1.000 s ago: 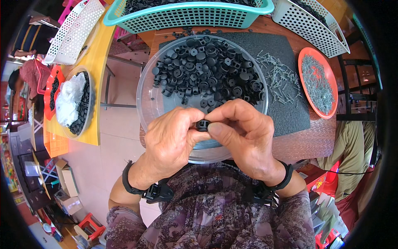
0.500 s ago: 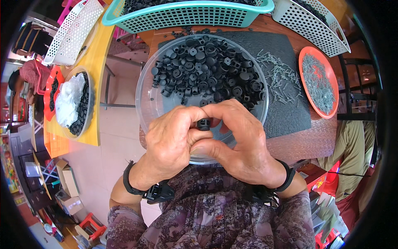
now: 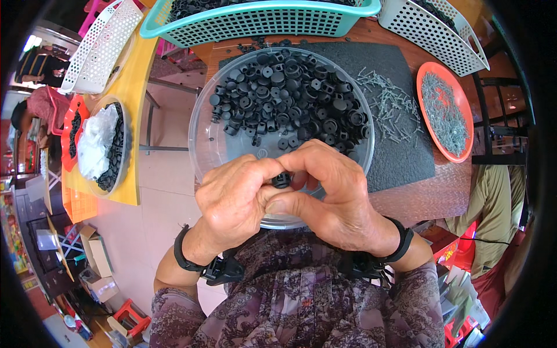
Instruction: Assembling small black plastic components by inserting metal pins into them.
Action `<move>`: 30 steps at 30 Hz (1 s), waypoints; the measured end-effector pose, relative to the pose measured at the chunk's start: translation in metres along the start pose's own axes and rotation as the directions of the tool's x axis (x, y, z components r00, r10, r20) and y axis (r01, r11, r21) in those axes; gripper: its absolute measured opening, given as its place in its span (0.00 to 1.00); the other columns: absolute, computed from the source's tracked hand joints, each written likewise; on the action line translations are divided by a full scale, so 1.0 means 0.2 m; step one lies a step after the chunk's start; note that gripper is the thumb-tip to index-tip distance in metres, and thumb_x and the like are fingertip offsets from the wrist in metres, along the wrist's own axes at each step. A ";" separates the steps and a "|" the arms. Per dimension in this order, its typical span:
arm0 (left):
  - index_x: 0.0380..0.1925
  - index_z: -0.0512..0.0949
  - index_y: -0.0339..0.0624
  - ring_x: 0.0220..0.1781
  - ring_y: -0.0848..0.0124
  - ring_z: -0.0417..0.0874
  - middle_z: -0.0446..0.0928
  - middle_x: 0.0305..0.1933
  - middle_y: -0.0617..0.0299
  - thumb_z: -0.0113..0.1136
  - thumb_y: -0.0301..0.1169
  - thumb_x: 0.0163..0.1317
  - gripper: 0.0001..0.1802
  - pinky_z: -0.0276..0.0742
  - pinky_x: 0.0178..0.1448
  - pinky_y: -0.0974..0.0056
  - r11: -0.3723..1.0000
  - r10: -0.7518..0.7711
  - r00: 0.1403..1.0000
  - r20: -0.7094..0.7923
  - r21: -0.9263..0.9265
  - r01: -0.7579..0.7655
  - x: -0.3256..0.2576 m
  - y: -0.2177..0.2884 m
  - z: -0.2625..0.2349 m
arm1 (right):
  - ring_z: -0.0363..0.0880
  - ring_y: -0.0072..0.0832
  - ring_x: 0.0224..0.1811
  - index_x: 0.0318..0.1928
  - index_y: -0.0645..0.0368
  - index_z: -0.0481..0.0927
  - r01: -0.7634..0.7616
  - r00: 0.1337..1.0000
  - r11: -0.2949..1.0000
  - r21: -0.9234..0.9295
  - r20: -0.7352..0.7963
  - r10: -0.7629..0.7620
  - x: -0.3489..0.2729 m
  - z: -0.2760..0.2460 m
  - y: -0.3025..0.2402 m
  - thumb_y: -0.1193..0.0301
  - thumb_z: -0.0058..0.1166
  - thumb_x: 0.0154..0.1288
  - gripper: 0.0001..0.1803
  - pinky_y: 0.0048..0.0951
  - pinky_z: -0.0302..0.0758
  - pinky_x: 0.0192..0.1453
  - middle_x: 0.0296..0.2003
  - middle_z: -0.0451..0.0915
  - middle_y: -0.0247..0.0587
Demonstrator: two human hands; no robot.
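Both hands meet over the near rim of a clear round tub [image 3: 195, 152], pinching one small black plastic cord lock [image 3: 282, 180] between them. My left hand [image 3: 233, 194] is closed against the piece's left side. On the other side, my right hand [image 3: 332, 194] grips it with thumb and forefinger; its other fingers are partly hidden behind. The piece's round face with openings shows between the fingers. Beyond the hands, the tub holds a heap of loose black cord-lock parts [image 3: 278, 93], some round caps and some hollow bodies.
Small metal springs [image 3: 391, 107] lie scattered on a dark mat [image 3: 406, 165], with more in an orange-red plate [image 3: 422, 110] at right. A teal basket [image 3: 261, 26] and a white basket [image 3: 429, 43] stand behind. A yellow table [image 3: 130, 162] at left carries another tub [image 3: 123, 165]. A person's trousered leg [image 3: 493, 214] is at right.
The cord lock has turned and tilted slightly in the fingers. Both hands have shifted a little to the left and stay closed on it.
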State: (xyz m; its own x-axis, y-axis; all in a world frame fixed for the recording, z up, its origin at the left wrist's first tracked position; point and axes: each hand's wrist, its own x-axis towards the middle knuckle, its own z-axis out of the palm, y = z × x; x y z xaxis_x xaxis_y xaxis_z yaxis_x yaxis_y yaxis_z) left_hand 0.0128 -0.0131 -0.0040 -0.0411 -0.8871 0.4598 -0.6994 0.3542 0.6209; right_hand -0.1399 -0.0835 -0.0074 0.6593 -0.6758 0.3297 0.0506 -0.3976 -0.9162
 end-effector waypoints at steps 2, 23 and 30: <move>0.30 0.76 0.33 0.19 0.70 0.75 0.74 0.22 0.58 0.68 0.26 0.46 0.12 0.69 0.22 0.70 0.987 -0.053 0.994 -0.099 -0.155 0.037 0.00 -0.02 0.03 | 0.73 0.38 0.29 0.38 0.64 0.74 -0.048 0.999 0.998 0.040 0.011 0.048 0.00 -0.01 -0.01 0.76 0.65 0.44 0.19 0.34 0.69 0.32 0.28 0.75 0.44; 0.34 0.75 0.27 0.24 0.68 0.80 0.79 0.27 0.51 0.58 0.35 0.61 0.16 0.77 0.30 0.68 0.067 -0.507 0.736 0.449 -0.831 0.553 0.04 0.04 -0.05 | 0.75 0.37 0.35 0.39 0.62 0.79 0.115 0.988 0.992 -0.045 -0.101 -0.119 0.00 -0.04 0.01 0.82 0.61 0.42 0.18 0.32 0.71 0.37 0.34 0.78 0.44; 0.33 0.75 0.28 0.22 0.67 0.80 0.79 0.27 0.47 0.56 0.37 0.62 0.18 0.76 0.26 0.68 0.078 -0.559 0.618 0.553 -0.707 0.703 0.10 0.01 -0.04 | 0.75 0.23 0.38 0.40 0.60 0.79 -0.008 1.000 1.000 -0.022 -0.030 0.008 0.03 -0.08 0.04 0.80 0.62 0.48 0.15 0.22 0.73 0.36 0.39 0.78 0.38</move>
State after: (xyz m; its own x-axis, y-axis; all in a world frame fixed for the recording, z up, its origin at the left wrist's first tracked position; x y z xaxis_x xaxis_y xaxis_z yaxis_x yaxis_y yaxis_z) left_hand 0.0164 -0.0273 0.0115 -0.0293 -0.9099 -0.4138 0.4213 -0.3867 0.8203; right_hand -0.1475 -0.1002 -0.0104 0.6370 -0.6970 0.3292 0.0288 -0.4053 -0.9137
